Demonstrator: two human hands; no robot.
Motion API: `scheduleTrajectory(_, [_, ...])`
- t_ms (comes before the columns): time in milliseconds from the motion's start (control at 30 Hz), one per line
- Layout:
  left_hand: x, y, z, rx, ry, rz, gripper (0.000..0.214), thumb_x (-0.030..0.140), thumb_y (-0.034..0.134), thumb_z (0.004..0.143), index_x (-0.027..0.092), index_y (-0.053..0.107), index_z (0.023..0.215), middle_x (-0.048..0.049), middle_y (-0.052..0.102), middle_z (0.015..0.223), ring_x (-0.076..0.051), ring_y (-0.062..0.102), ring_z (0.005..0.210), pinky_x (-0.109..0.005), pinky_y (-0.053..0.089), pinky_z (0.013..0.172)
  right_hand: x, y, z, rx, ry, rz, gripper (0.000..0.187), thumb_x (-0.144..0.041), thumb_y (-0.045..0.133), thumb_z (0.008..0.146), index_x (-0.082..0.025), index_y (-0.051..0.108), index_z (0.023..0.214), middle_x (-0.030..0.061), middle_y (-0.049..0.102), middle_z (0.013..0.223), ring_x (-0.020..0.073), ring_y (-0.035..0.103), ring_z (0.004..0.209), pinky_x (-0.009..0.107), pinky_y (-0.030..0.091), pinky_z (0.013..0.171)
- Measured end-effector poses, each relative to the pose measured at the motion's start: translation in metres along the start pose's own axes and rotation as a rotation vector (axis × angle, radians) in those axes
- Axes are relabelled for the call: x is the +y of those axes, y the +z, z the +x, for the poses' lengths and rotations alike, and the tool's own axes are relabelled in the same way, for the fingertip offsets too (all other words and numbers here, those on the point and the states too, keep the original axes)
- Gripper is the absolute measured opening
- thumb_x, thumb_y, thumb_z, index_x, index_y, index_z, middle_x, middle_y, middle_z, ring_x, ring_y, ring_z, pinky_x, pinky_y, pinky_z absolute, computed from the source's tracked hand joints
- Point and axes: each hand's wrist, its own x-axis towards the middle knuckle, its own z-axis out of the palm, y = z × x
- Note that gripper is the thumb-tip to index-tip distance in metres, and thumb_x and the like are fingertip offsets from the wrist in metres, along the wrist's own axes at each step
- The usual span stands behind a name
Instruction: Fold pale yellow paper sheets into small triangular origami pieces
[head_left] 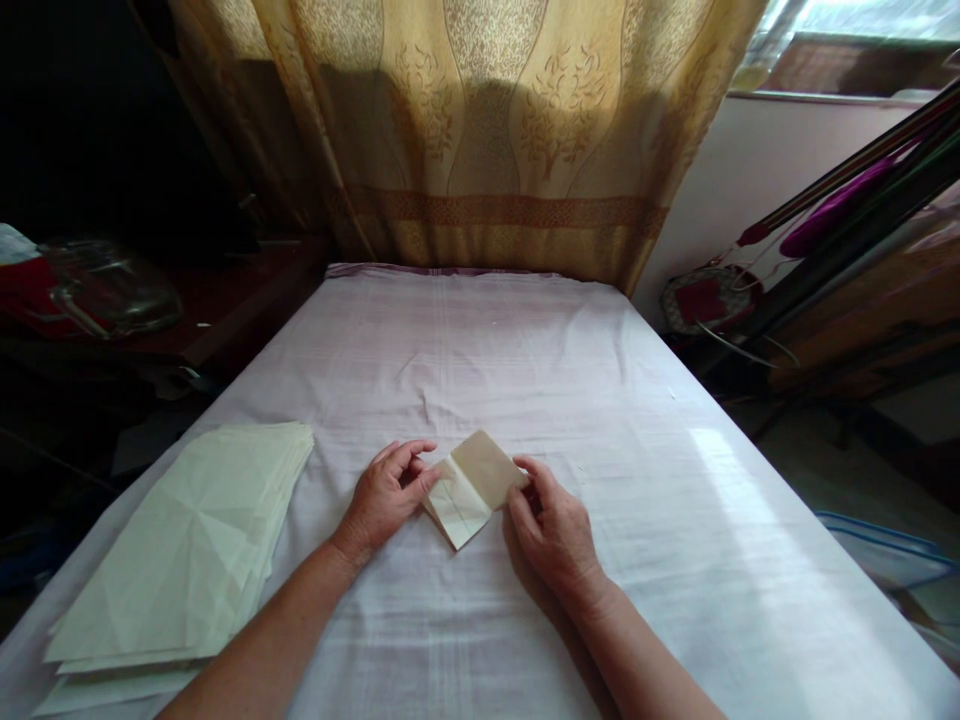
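A small folded piece of pale paper (471, 487) lies on the white cloth-covered table (525, 350) near the front middle. My left hand (386, 495) pinches its left edge with curled fingers. At the paper's right corner, my right hand (551, 525) grips it with fingertips pressed on the fold. The upper flap looks tan, the lower part creamy white with crease lines.
A stack of several creased pale paper sheets (187, 550) lies at the front left of the table. A patterned gold curtain (487, 130) hangs behind. Dark clutter with a clear bag (112, 290) sits at left; rods and a purple item (832, 210) lean at right.
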Motion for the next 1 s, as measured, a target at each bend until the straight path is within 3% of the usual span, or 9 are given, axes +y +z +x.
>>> scheduleTrajectory(200, [0.003,-0.001,0.0,-0.009,0.017,0.059,0.021,0.035,0.064,0.084,0.023,0.07,0.101,0.0012,0.066,0.074,-0.015,0.064,0.071,-0.029,0.053,0.079,0.006,0.003,-0.001,0.041,-0.08,-0.027,0.029,-0.023,0.048,0.087,-0.018,0.059,0.114,0.0093,0.069,0.099,0.0192,0.066,0.081,0.03,0.055,0.069])
scheduleTrajectory(400, [0.007,-0.002,0.002,-0.001,0.026,0.087,0.011,0.035,0.066,0.083,0.024,0.068,0.084,0.0057,0.064,0.063,-0.013,0.06,0.061,-0.042,0.04,0.107,0.005,0.003,0.0,0.05,-0.113,0.0,0.025,-0.022,0.05,0.087,-0.02,0.061,0.109,0.0094,0.065,0.108,0.0205,0.064,0.092,0.034,0.055,0.08])
scheduleTrajectory(467, [0.008,-0.002,0.002,0.009,0.03,0.09,0.014,0.036,0.066,0.083,0.023,0.066,0.079,0.0044,0.065,0.065,-0.014,0.061,0.064,-0.04,0.043,0.103,0.005,0.002,0.0,0.058,-0.111,0.017,0.023,-0.022,0.051,0.087,-0.021,0.061,0.108,0.0094,0.065,0.108,0.0206,0.064,0.094,0.035,0.055,0.081])
scheduleTrajectory(633, [0.006,-0.001,0.0,0.023,0.031,0.075,0.018,0.038,0.06,0.087,0.021,0.065,0.082,0.0001,0.065,0.076,-0.015,0.062,0.071,-0.026,0.052,0.071,0.006,-0.001,0.0,0.062,-0.072,0.023,0.01,-0.027,0.054,0.088,-0.022,0.062,0.093,0.01,0.065,0.112,0.0204,0.065,0.091,0.035,0.056,0.079])
scheduleTrajectory(700, [0.005,-0.002,0.0,0.023,0.04,0.071,0.019,0.039,0.06,0.087,0.02,0.065,0.084,-0.0005,0.065,0.078,-0.015,0.063,0.073,-0.025,0.052,0.07,0.007,-0.002,0.001,0.069,-0.069,0.022,0.009,-0.028,0.055,0.087,-0.022,0.062,0.086,0.01,0.066,0.111,0.0201,0.065,0.088,0.036,0.056,0.079])
scheduleTrajectory(867, [0.009,-0.007,0.0,-0.004,0.132,0.073,0.02,0.04,0.068,0.083,0.021,0.066,0.088,-0.0069,0.07,0.106,-0.021,0.064,0.103,-0.036,0.05,0.095,0.012,0.0,0.003,0.144,-0.049,0.093,0.009,-0.028,0.057,0.087,-0.022,0.063,0.084,0.0105,0.066,0.109,0.0219,0.065,0.094,0.038,0.054,0.083])
scheduleTrajectory(1000, [0.011,-0.009,-0.003,-0.046,0.215,0.147,0.019,0.038,0.07,0.083,0.022,0.068,0.093,-0.0116,0.062,0.13,-0.026,0.058,0.12,-0.043,0.045,0.104,0.016,0.002,0.004,0.165,-0.01,0.153,0.01,-0.03,0.058,0.087,-0.022,0.063,0.084,0.0102,0.065,0.109,0.0227,0.063,0.1,0.04,0.052,0.088])
